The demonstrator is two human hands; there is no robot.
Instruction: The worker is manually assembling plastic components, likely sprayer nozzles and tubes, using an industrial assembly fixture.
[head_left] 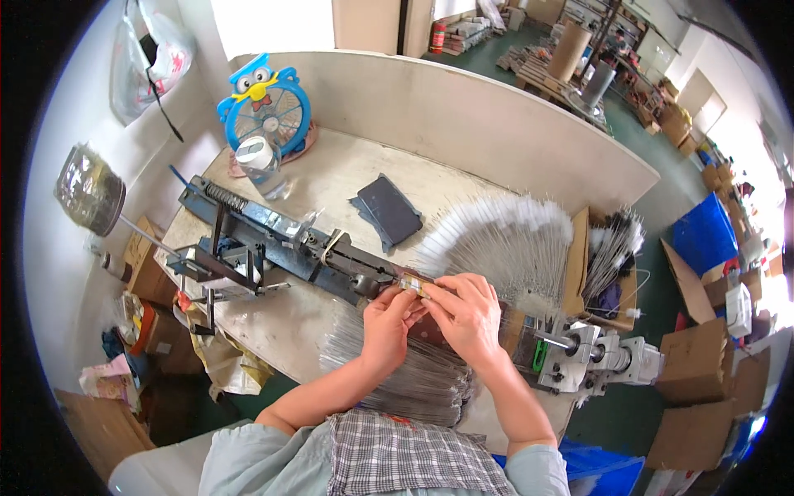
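Observation:
My left hand (389, 326) and my right hand (467, 314) meet over the middle of a long dark metal bench device (294, 240). The fingers of both are closed in a pinch around a small yellowish piece with a pale middle (413, 285); its exact kind is too small to tell. Beyond my hands fans out a large spread of thin wire brushes with white bristle tips (496, 236). Another bundle of thin wires (405, 372) lies under and in front of my forearms, partly hidden by them.
A shaft with metal clamping blocks (591, 351) ends the device at right. A cardboard box (576, 264) holds more wire brushes. A dark flat pad (390, 211), a clear bottle (260, 163) and a blue fan (269, 116) stand or lie behind. A low partition (463, 116) borders the table.

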